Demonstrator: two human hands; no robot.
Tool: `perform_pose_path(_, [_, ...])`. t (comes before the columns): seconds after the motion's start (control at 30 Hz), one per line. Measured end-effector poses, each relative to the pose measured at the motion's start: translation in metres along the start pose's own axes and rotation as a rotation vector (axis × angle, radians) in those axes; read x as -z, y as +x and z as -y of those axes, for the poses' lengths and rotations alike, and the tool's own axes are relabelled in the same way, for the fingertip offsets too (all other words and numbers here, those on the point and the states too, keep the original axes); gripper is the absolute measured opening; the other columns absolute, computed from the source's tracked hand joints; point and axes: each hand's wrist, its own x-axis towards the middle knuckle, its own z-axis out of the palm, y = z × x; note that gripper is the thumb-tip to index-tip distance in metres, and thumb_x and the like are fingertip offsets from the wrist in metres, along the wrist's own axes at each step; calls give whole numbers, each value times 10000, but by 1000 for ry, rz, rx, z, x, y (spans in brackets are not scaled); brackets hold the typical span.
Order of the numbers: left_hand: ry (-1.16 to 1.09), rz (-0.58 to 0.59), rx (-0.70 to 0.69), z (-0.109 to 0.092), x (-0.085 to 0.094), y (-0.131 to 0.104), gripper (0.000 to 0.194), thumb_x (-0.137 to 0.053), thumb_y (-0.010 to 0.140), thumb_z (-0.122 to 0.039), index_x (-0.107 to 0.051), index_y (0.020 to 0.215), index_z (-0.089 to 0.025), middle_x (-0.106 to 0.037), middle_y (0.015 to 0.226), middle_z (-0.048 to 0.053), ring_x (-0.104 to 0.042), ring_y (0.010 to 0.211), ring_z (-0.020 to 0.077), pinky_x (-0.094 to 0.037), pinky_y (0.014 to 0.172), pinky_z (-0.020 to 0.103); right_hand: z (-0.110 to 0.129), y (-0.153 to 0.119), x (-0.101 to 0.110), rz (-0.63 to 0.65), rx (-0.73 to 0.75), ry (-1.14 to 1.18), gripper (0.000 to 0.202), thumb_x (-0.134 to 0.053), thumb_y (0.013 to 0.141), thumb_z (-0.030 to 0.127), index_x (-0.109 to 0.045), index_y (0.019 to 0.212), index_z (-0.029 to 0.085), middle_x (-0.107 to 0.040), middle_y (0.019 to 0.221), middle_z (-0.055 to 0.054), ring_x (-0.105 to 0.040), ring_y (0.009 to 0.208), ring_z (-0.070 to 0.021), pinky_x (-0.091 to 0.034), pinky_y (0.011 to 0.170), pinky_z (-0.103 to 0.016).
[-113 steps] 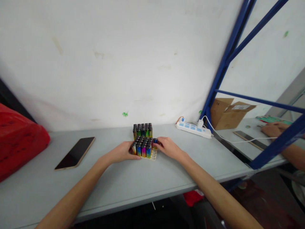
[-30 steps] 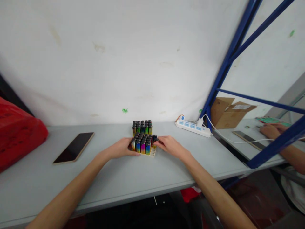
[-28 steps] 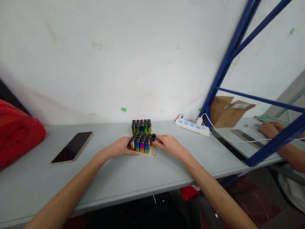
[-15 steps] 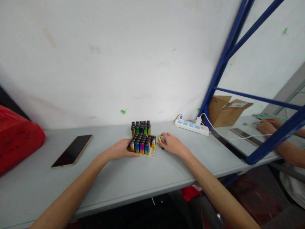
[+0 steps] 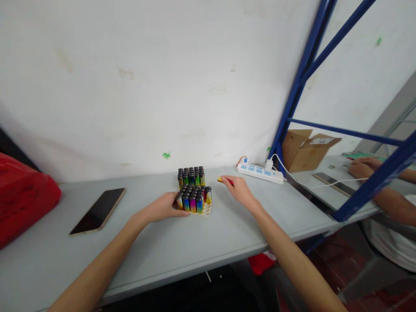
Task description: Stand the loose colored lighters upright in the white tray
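Observation:
My left hand (image 5: pixel 168 205) is wrapped round the left side of a pale tray (image 5: pixel 206 210) filled with upright lighters (image 5: pixel 193 202). These have shiny, many-coloured bodies and black tops. Some round slots at the tray's right front corner hold nothing. Behind this group stands a second block of similar lighters (image 5: pixel 191 175). To the right, apart from the tray, my right hand (image 5: pixel 238 190) pinches one lighter (image 5: pixel 222 179). Its yellow end points left and a red part shows by the fingers; the rest is hidden in the hand.
A smartphone (image 5: pixel 98 211) lies on the grey table left of my left arm, with a red bag (image 5: pixel 24 201) beyond it. A power strip (image 5: pixel 260 171) lies by the wall. Past the blue frame (image 5: pixel 294 97) are a cardboard box (image 5: pixel 305 151) and another person's hands (image 5: pixel 364 169).
My right hand has lifted the lighter from the table and turned it, so its yellow end now points left. My left hand keeps its hold on the tray. The view has shifted slightly.

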Motion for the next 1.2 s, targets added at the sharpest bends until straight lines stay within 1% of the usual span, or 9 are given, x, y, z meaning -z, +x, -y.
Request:
perform_pose_path(0.13, [-13,21,2,0,0,0,587,-759,661,-606,-652,1047,-177,-749,970,40,-664,854,251,-502,701,292,2,0,1,-113,-88,14,310,-549,921,435,-714,998,183,-654,687,-16,-550,622,-158,-406,665,-269])
perform_pose_path(0.23, [-29,33,11,-3,1,-1,582,-763,664,-605,-649,1051,-185,-750,958,27,-671,860,249,-506,708,289,3,2,0,-124,-121,-11,380,-567,894,515,-641,725,183,-532,564,16,-454,546,-134,-358,586,-257])
perform_pose_path(0.3, [-41,36,17,-5,1,-1,576,-763,664,-601,-651,1048,-186,-751,945,21,-672,840,243,-506,699,286,5,2,-2,-97,-89,32,468,-489,936,546,-549,637,191,-524,578,9,-471,577,-132,-360,594,-251])
perform_pose_path(0.43, [-6,23,22,-6,2,-1,557,-759,665,-587,-655,1025,-175,-750,955,33,-667,848,248,-505,704,292,8,1,-9,37,-101,337,455,-374,980,570,-519,756,201,-537,607,32,-515,543,-113,-399,577,-234])
perform_pose_path(0.57, [21,17,27,-4,1,0,558,-752,658,-587,-658,1015,-169,-744,936,38,-658,828,246,-497,686,292,13,1,-16,132,-173,568,450,-423,927,641,-551,924,209,-490,616,64,-423,455,-90,-345,461,-214])
perform_pose_path(0.8, [-42,11,24,-7,2,-1,562,-750,631,-590,-668,1008,-180,-745,914,28,-656,826,253,-499,688,298,24,0,-23,102,-443,720,561,-324,909,677,-313,557,240,-249,453,72,-227,398,-83,-193,405,-235])
perform_pose_path(0.9, [-53,15,24,-6,1,-1,577,-746,634,-598,-665,1023,-180,-747,942,32,-658,852,256,-504,708,300,25,0,-28,-28,-438,691,492,-338,908,546,-294,517,251,-256,423,52,-257,395,-98,-212,409,-251])
perform_pose_path(1.0, [-26,15,28,-5,1,-1,579,-745,642,-598,-659,1032,-179,-743,938,32,-655,840,248,-499,701,296,24,0,-32,-48,-410,662,474,-318,907,499,-308,503,251,-283,413,36,-291,398,-111,-230,412,-257])
perform_pose_path(1.2, [-15,20,22,-5,1,-1,583,-751,648,-620,-652,1018,-180,-735,907,23,-658,826,243,-496,677,288,22,-3,-26,-3,-298,529,631,-228,942,698,-480,630,211,-384,494,32,-388,459,-115,-307,452,-238])
